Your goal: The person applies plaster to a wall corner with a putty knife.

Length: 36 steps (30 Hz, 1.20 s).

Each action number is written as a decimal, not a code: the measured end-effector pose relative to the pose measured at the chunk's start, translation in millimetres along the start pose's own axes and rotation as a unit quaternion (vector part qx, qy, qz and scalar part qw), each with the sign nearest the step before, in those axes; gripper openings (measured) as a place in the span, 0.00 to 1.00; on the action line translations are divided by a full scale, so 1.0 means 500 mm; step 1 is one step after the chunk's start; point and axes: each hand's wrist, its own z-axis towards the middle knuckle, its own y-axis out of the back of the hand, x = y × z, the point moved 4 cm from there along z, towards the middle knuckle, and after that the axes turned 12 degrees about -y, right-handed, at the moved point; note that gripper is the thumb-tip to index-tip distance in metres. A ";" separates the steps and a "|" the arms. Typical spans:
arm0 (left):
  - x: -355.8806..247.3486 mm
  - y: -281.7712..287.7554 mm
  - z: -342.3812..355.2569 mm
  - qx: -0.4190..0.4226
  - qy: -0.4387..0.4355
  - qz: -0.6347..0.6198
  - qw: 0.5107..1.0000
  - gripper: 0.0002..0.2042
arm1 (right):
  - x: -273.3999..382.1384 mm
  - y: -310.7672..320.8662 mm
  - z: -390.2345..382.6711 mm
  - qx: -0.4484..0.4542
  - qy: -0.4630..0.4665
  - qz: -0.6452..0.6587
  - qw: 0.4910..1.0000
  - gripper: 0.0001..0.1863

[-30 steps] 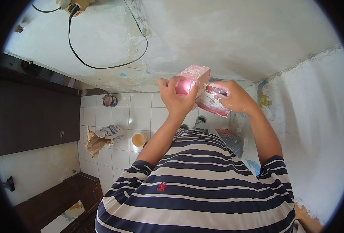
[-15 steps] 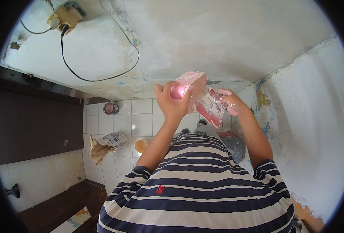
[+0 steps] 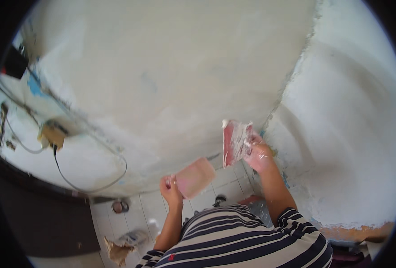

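My left hand (image 3: pixel 172 190) grips a pink rectangular plastic board (image 3: pixel 195 176) with a pale, smeared face, held low at the centre. My right hand (image 3: pixel 259 154), higher and to the right, is shut on a red flat spreader (image 3: pixel 229 145) coated with thick white paste; white and pinkish smears cover some of my fingers and the back of the hand. The two tools are apart, both held in front of a pale, patchily plastered wall (image 3: pixel 198 71).
A socket block (image 3: pixel 51 136) with plugs and looping cables is on the left wall. A dark panel (image 3: pixel 46 230) stands at lower left. A small can (image 3: pixel 118 207) and a torn paper sack (image 3: pixel 122 248) are on the tiled floor. A side wall (image 3: pixel 350 134) rises at right.
My hands have separated, pulling the spreader away from the pink board; the right one is now higher. The view has swung up, showing more wall and less floor.
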 end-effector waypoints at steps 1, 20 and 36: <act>0.004 -0.005 -0.001 0.009 -0.012 -0.007 1.000 0.10 | 0.063 -0.037 -0.002 0.069 0.061 -0.011 0.996 0.28; 0.081 -0.095 0.036 0.042 -0.013 0.018 0.999 0.10 | 0.266 -0.123 0.238 -0.237 0.626 -0.666 0.329 0.26; 0.057 -0.156 0.036 0.057 -0.020 0.050 0.997 0.11 | 0.189 -0.078 0.230 -0.096 0.576 -0.692 0.424 0.26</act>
